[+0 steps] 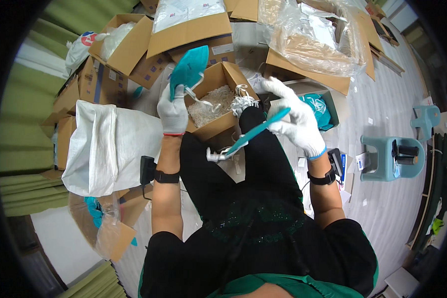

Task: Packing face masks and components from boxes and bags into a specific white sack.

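Observation:
My left hand [173, 113], in a white knitted glove, grips a teal folded face mask [189, 67] by its lower end; white ear loops dangle beside it. My right hand [301, 124], also gloved in white, has a second teal face mask [257, 130] at its thumb, seen nearly edge-on and slanting down to the left. White loops are bunched at that mask's lower end. Between my knees and beyond them sits an open cardboard box [214, 130] with a tangle of thin white strips [211, 107] inside. More white loops [244, 102] lie by my right knee.
Beside my right hand a box holds teal masks in plastic [319, 107]. A white woven sack [109, 149] stands at left. Open cartons [193, 37] line the far side, one with a clear plastic liner [318, 44]. Light-blue stools [377, 156] stand at right.

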Action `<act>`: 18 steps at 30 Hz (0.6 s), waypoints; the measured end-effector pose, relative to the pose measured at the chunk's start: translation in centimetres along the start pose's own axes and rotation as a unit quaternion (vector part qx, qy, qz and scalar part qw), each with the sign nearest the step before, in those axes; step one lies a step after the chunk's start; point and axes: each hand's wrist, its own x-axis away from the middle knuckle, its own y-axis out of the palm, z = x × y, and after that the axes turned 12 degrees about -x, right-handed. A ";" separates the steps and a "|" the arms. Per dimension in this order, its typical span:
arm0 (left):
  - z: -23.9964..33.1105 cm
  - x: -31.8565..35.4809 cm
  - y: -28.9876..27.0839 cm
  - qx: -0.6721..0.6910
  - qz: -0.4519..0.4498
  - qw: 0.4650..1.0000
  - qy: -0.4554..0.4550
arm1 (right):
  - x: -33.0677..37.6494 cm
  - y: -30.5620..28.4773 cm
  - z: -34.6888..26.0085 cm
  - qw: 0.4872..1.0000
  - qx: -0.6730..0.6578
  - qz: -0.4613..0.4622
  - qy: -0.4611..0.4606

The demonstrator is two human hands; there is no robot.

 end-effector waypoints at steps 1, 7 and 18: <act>0.5 0.4 0.3 0.106 -0.017 0.990 -0.095 | -0.6 0.3 0.3 1.000 -0.016 0.014 0.003; 1.8 2.7 2.0 0.270 -0.205 0.939 -0.052 | -5.7 4.0 2.5 0.952 -0.257 0.135 0.095; 7.4 3.9 4.5 0.466 -0.163 0.822 -0.283 | -5.4 5.1 2.7 0.952 -0.121 0.252 0.126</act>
